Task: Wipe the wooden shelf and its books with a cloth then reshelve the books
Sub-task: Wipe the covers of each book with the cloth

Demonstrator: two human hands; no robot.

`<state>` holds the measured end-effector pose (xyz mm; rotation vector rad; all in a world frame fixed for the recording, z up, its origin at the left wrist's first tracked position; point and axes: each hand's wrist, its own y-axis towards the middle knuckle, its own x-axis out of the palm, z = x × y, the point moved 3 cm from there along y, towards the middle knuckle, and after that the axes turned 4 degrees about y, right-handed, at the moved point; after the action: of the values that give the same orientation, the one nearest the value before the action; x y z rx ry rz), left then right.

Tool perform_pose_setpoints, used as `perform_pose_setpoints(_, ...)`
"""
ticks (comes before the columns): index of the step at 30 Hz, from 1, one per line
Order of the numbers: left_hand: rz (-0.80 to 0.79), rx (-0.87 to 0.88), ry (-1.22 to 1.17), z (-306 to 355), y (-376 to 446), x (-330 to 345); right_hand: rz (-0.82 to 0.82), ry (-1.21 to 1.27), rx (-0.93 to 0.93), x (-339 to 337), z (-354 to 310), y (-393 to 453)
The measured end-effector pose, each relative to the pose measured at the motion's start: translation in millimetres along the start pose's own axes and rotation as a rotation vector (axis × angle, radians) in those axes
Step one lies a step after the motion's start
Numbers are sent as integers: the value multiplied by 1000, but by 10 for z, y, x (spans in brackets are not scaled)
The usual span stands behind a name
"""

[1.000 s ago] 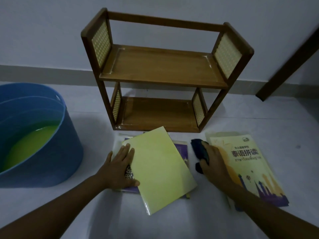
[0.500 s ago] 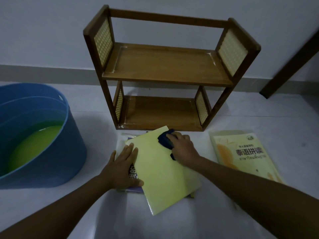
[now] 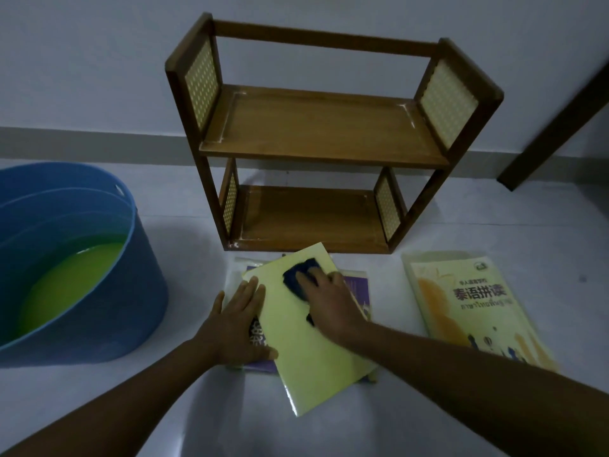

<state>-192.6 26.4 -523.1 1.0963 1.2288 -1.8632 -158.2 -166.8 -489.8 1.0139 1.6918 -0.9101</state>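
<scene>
A: Where is the wooden shelf (image 3: 324, 150)?

B: It stands on the pale floor (image 3: 514, 225) against the far wall, upright, with two boards. Both boards are bare. Its side panels are a pale woven lattice.

A: And the books?

B: All on the floor, near the shelf's foot. A plain yellow book (image 3: 309, 344) lies tilted on top of a purple-covered book (image 3: 260, 362), which shows at its left and right edges. A third, the printed yellow book (image 3: 474, 311), lies flat to the right, apart from the stack, with Chinese and Thai lettering on its cover.

A: What is the right hand (image 3: 329, 301) doing?

B: It lies palm down on the far half of the plain yellow book, fingers spread and pressing a dark blue cloth (image 3: 298, 275) flat against the cover. The cloth shows beyond the fingertips and a bit under the heel of the hand. It is a press more than a closed grip.

A: The left hand (image 3: 237, 321)?

B: Open and flat, fingers together, resting on the purple-covered book and touching the left edge of the plain yellow book. The thumb lies along that book's near-left edge. It grasps nothing.

A: Anything else?

B: A blue tub (image 3: 82, 291) sits on the floor at the left, well apart from the books, holding yellow-green liquid.
</scene>
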Motion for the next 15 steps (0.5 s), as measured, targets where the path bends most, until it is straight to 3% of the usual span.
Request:
perform_pose_setpoints(3, 11, 12, 20, -32, 6, 27, -63, -38, -378, 298, -232, -695)
perform_pose_setpoints(5, 9, 13, 36, -47, 14, 62, -114, 41, -411, 381, -40, -917)
perform_pose_setpoints(7, 21, 18, 64, -36, -8, 54, -6, 41, -311, 255, 304, -894)
perform_pose_setpoints(10, 53, 174, 155, 97, -114, 14, 128, 17, 52, -101, 897, -789)
perform_pose_setpoints(13, 65, 382, 204, 427, -236, 150, 51, 22, 455, -221, 1373, -812)
perform_pose_setpoints(15, 130, 437, 302, 599, -248, 238, -7, 90, 468, -90, 1397, -856)
